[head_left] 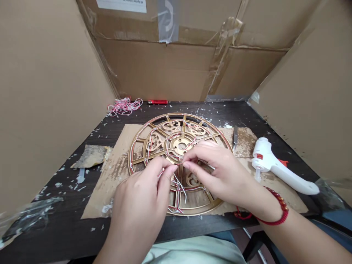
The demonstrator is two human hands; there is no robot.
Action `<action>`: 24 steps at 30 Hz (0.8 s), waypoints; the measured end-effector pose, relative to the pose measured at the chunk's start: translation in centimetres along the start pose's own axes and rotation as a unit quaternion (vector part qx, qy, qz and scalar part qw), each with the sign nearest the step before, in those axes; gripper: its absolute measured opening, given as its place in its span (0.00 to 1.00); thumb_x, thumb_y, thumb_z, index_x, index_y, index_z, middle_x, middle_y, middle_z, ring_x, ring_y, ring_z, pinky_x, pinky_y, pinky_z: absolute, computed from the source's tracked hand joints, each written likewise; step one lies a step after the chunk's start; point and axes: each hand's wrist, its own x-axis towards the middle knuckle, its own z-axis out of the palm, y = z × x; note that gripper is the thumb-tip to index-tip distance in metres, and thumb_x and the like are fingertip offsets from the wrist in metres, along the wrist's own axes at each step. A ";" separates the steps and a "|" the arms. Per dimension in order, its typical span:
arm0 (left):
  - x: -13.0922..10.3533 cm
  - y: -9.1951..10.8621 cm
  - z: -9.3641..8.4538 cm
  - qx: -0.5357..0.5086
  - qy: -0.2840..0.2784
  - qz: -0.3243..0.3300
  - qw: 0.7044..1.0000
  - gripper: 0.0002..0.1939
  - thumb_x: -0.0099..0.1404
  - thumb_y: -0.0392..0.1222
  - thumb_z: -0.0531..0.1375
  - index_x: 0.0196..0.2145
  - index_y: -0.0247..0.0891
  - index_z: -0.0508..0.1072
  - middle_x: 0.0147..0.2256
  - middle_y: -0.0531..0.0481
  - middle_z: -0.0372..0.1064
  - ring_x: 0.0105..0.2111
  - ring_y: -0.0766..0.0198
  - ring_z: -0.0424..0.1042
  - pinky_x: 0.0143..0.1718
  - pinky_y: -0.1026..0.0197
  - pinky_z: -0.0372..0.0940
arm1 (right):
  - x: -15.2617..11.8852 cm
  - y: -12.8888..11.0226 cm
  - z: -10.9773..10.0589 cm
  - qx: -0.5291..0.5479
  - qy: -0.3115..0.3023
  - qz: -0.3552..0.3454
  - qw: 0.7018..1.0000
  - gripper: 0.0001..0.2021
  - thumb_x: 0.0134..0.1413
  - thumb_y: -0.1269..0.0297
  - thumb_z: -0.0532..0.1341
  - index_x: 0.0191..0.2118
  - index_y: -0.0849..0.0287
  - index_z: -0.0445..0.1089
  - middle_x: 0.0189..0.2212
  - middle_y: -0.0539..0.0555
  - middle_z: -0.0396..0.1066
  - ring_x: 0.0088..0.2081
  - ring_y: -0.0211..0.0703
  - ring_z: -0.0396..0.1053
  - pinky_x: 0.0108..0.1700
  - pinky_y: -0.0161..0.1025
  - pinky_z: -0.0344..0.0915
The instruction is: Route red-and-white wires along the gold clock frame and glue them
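Observation:
A round gold frame [134, 161] with spokes, rings and scrollwork lies flat on a cardboard sheet [110, 183]. Thin red and white wires [180, 190] run along its rings and gather in loose ends below the centre. Over the frame's lower left, my left hand [145, 194] pinches a thin wire between thumb and forefinger. My right hand [217, 168], with a red beaded bracelet on the wrist, pinches wire just right of the left fingertips, near the hub [176, 146]. The fingertips of both hands almost meet, and the wire between them is very small to see.
A white glue gun [286, 172] lies at the right, near a dark narrow blade [235, 137]. Tangled wires [125, 106] and a red lighter-like object [157, 102] sit at the back. A stained scrap [89, 156] is at left. Cardboard walls enclose the dark table [110, 132], strewn with white bits.

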 end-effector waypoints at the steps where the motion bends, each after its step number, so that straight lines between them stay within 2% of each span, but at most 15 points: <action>1: 0.0 0.0 0.0 -0.003 0.009 0.001 1.000 0.11 0.67 0.50 0.49 0.33 0.48 0.68 0.23 0.62 0.69 0.20 0.69 0.66 0.21 0.67 0.55 | 0.0 -0.1 -0.1 0.007 -0.001 0.018 1.000 0.04 0.59 0.70 0.58 0.34 0.59 0.68 0.29 0.49 0.69 0.33 0.38 0.64 0.38 0.38 0.59; 4: 0.0 0.0 0.0 -0.013 0.038 0.011 0.999 0.11 0.67 0.50 0.49 0.34 0.47 0.68 0.25 0.62 0.71 0.21 0.70 0.67 0.21 0.67 0.56 | -0.1 -0.5 -0.2 0.045 -0.031 0.062 0.997 0.05 0.59 0.71 0.57 0.32 0.58 0.67 0.28 0.47 0.68 0.31 0.35 0.64 0.34 0.35 0.60; 6: 0.0 0.0 0.0 -0.021 0.054 0.024 0.998 0.10 0.67 0.49 0.50 0.33 0.47 0.68 0.25 0.62 0.71 0.22 0.70 0.68 0.22 0.68 0.57 | -0.1 -0.7 -0.1 0.074 -0.051 0.079 0.993 0.05 0.60 0.68 0.57 0.33 0.57 0.68 0.29 0.46 0.68 0.32 0.34 0.65 0.34 0.33 0.61; 10: -0.1 0.2 0.1 -0.037 0.063 0.053 0.996 0.09 0.67 0.47 0.51 0.33 0.46 0.68 0.26 0.60 0.71 0.24 0.70 0.70 0.23 0.68 0.60 | -0.2 -0.9 0.0 0.127 -0.071 0.083 0.986 0.09 0.64 0.58 0.55 0.43 0.55 0.69 0.40 0.49 0.71 0.43 0.38 0.66 0.45 0.37 0.62; 12: -0.2 0.4 0.1 -0.043 0.060 0.071 0.995 0.08 0.67 0.45 0.51 0.33 0.45 0.68 0.25 0.60 0.70 0.25 0.70 0.70 0.23 0.68 0.61 | -0.2 -1.0 0.0 0.162 -0.088 0.083 0.979 0.10 0.65 0.59 0.52 0.40 0.55 0.70 0.38 0.49 0.71 0.43 0.38 0.67 0.47 0.37 0.62; 15: -0.3 0.6 0.1 -0.054 0.055 0.100 0.992 0.06 0.67 0.42 0.51 0.34 0.45 0.66 0.25 0.61 0.69 0.24 0.72 0.70 0.24 0.69 0.62 | 0.0 -1.1 -0.2 0.236 -0.120 0.104 0.959 0.12 0.65 0.62 0.52 0.34 0.57 0.70 0.32 0.49 0.71 0.38 0.36 0.68 0.41 0.35 0.65; 20: -0.5 0.8 0.3 -0.043 0.073 0.147 0.985 0.06 0.67 0.37 0.52 0.39 0.47 0.65 0.27 0.63 0.70 0.26 0.72 0.70 0.29 0.67 0.64 | 0.3 -1.0 -0.3 0.356 -0.123 0.164 0.912 0.09 0.62 0.65 0.55 0.43 0.59 0.70 0.30 0.49 0.72 0.30 0.32 0.68 0.32 0.30 0.67; 24: -0.4 0.8 0.4 -0.006 0.112 0.199 0.974 0.04 0.66 0.35 0.54 0.37 0.44 0.65 0.29 0.60 0.72 0.27 0.72 0.71 0.31 0.67 0.63 | 0.3 -0.7 -0.3 0.376 -0.115 0.186 0.900 0.10 0.59 0.63 0.58 0.42 0.59 0.72 0.28 0.50 0.71 0.27 0.32 0.67 0.29 0.30 0.67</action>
